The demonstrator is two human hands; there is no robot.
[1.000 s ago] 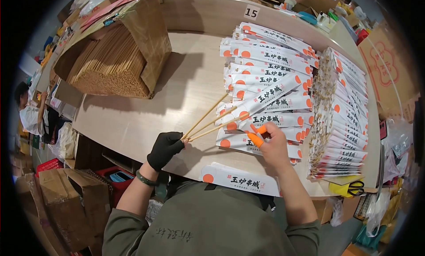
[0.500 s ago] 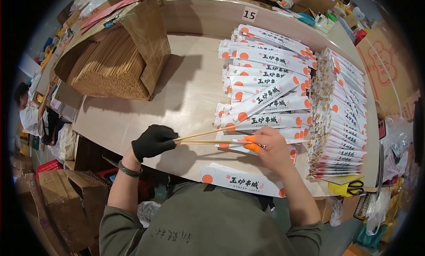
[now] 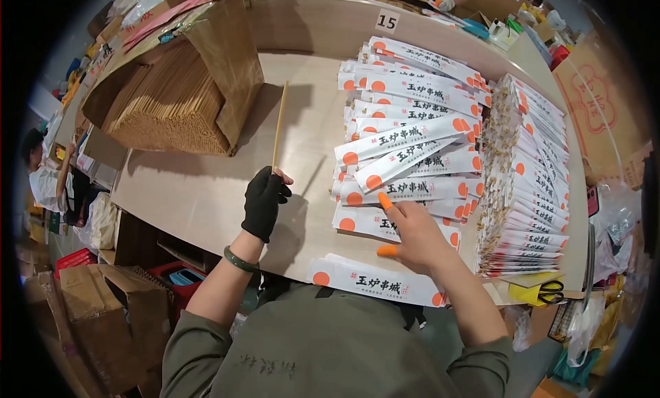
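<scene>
At the far left I make out a co-worker [image 3: 47, 186] in a white top, with a brown cardboard box [image 3: 100, 326] lower down, off the table. On the table's left side, I have an open carton [image 3: 234, 57] on its side, packed with pale sticks [image 3: 172, 126], ends toward me. Next comes the left hand [image 3: 265, 202], in a black glove, a dark bracelet [image 3: 240, 260] at its wrist. Its fingers are closed around the lower end of a wooden stick [image 3: 280, 130], which points up and away over bare tabletop [image 3: 192, 181]; from here I cannot be sure whether it is one or several lying close. Right of that, flat white wrappers [image 3: 378, 283] lie at the near edge, and beyond them spreads a loose pile of white packets [image 3: 416, 88] with orange dots. The right hand [image 3: 410, 234] holds nothing I can see: thumb and forefinger stand wide apart in orange finger covers [image 3: 389, 250], the forefinger over the pile's nearer part. Farther right I see a tighter stack [image 3: 543, 191] of packets, then scissors [image 3: 550, 293] at the table edge.
</scene>
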